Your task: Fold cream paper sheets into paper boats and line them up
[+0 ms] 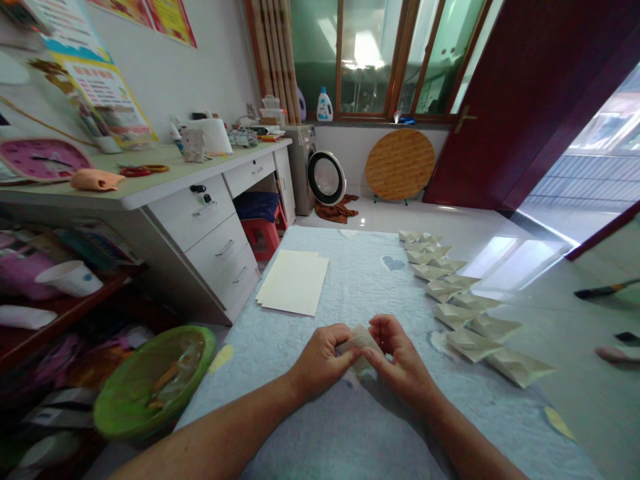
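Both my hands meet above a pale blue quilted mat [270,380]. My left hand [317,357] and my right hand [400,357] pinch a piece of folded cream paper [360,341] between their fingers, partly hiding it. To the left of my hands lies a stack of flat cream paper sheets [294,282]. Along the mat's right side runs a double row of several folded paper boats [470,327], the nearest a little beyond my right hand.
A white drawer desk [193,220] with clutter stands left of the mat, and a green basin [153,383] sits low at left. A washing machine [325,177] stands ahead. Another person's fingers [615,355] show at the far right edge.
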`<state>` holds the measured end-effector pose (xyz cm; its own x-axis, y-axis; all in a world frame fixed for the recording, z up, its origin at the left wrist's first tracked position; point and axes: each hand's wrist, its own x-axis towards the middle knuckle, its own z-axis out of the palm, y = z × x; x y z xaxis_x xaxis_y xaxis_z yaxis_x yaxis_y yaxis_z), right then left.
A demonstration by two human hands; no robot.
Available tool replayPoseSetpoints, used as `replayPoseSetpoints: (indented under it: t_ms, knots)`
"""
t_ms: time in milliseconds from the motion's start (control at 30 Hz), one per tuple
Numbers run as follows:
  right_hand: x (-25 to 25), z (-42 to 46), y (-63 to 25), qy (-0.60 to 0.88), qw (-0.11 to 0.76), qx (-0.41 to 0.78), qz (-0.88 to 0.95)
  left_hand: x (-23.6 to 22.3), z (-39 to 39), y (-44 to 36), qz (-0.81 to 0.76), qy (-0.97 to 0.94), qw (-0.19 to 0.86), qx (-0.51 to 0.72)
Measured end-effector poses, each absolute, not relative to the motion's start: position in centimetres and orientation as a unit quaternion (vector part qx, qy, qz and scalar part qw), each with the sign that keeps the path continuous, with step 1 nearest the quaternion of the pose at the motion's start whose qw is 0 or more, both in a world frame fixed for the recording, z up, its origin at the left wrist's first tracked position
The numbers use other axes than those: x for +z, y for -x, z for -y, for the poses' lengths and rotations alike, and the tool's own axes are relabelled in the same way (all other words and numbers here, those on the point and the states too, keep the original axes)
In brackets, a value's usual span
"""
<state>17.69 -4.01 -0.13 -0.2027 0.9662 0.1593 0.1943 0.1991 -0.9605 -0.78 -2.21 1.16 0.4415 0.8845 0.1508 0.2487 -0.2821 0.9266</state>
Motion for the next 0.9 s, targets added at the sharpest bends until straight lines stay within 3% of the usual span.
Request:
replayPoseSetpoints:
  t_ms: [167, 500, 733, 900]
  knots:
    - [0.1, 3.8, -17.7, 0.460, 0.405, 0.411, 0.675, 1.4, 2.7, 0.8, -0.396, -0.727, 0.412, 0.381]
    - [1.3, 3.9, -17.9, 0.402, 0.449, 0.336, 0.724, 1.7, 2.9, 0.9, -0.386, -0.737, 0.354, 0.428]
    - [2.2, 4.1, -18.4, 0.393, 0.458, 0.476, 0.640, 1.8, 2.9, 1.1, -0.314, -0.781, 0.296, 0.452]
    - [2.2, 3.8, -18.5, 0.366, 0.454, 0.488, 0.649, 1.7, 3.1, 1.1, -0.301, -0.793, 0.269, 0.456]
